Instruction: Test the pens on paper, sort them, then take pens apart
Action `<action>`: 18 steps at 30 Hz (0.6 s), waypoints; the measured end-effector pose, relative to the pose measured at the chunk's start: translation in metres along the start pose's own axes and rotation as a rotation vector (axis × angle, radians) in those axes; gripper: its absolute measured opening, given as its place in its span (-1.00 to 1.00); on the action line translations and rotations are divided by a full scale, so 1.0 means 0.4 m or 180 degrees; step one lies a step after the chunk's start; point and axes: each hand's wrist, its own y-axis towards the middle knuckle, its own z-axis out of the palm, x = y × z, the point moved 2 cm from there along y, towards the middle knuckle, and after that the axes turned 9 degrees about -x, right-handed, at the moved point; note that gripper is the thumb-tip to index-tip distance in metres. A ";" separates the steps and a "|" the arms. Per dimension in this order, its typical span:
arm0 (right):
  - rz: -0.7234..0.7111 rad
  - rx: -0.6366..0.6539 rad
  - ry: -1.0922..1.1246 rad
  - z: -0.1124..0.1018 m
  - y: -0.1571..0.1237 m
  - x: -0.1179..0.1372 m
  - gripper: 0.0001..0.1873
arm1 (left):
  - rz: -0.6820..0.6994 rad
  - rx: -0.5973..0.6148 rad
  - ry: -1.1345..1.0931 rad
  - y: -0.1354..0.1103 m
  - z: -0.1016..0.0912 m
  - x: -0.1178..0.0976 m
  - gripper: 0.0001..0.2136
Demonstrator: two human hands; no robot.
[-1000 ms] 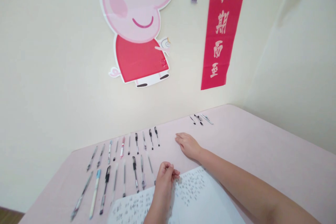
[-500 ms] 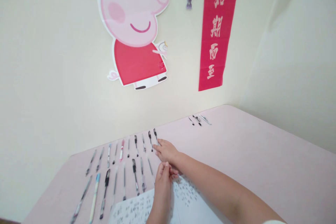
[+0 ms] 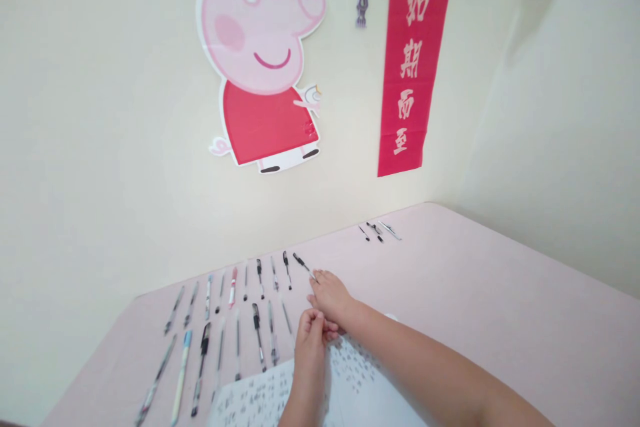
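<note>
My right hand [image 3: 330, 295] reaches over the pink table, its fingers closed at the lower end of a black-capped pen [image 3: 303, 264]. That pen slants at the right end of the back row, its cap pointing away to the left. My left hand [image 3: 313, 333] rests on an open notebook [image 3: 260, 397] covered in handwriting, fingers curled in, with nothing visible in them. Just left of the held pen lies another black-capped pen [image 3: 287, 270]. The nearer row includes a clear pen [image 3: 273, 333] and a black-capped pen [image 3: 259, 337].
Several pens lie in two rows on the left, among them a pink pen [image 3: 233, 288] and a blue-capped pen [image 3: 181, 377]. Black pen parts [image 3: 374, 229] and a silver pen [image 3: 390, 230] lie near the wall. A pig cutout [image 3: 270, 123] and a red banner [image 3: 413, 80] hang there.
My right hand has shifted right and slightly nearer, swinging the pen's lower end rightward so it now slants. My left hand stays on the notebook. The view has tilted up slightly.
</note>
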 end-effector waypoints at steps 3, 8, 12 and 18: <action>0.0069 -0.0011 -0.0088 -0.033 -0.042 -0.006 -0.52 | 0.0011 0.0007 0.0015 0.001 -0.001 0.000 -0.81; 0.0107 -0.0036 -0.0254 -0.091 -0.119 -0.005 -0.62 | 0.0031 0.0019 0.0202 -0.001 -0.003 -0.002 -0.89; 0.0166 -0.0033 -0.0253 -0.114 -0.158 -0.015 -0.78 | 0.0115 -0.0024 0.0358 -0.003 -0.006 0.000 -0.89; 0.0538 -0.0336 0.0683 -0.099 -0.171 -0.060 -0.76 | 0.0175 -0.0022 0.0398 -0.003 -0.007 -0.001 -0.76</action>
